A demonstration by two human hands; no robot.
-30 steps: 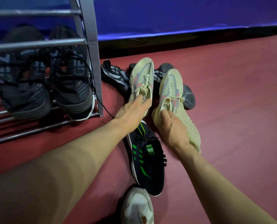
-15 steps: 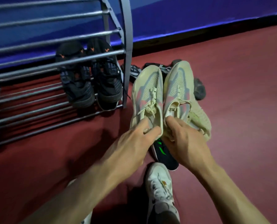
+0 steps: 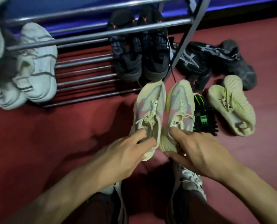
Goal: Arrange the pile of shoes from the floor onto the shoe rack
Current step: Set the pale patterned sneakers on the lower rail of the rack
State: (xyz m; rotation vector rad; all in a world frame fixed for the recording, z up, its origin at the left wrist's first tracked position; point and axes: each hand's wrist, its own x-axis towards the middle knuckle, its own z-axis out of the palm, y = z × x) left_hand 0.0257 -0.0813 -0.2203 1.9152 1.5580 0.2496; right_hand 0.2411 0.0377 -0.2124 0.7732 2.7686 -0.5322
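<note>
Cream knit sneaker pair: left hand (image 3: 126, 152) pinches left sneaker (image 3: 148, 109) heel, right hand (image 3: 197, 149) grips right sneaker (image 3: 180, 102), held just before shoe rack (image 3: 89, 33). Risk: thin heel pinch slips, toes snag rail.

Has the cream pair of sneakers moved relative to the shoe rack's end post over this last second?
Yes. The cream pair, held by the left hand and right hand, came toward the person and leftward, now before the rack post.
</note>
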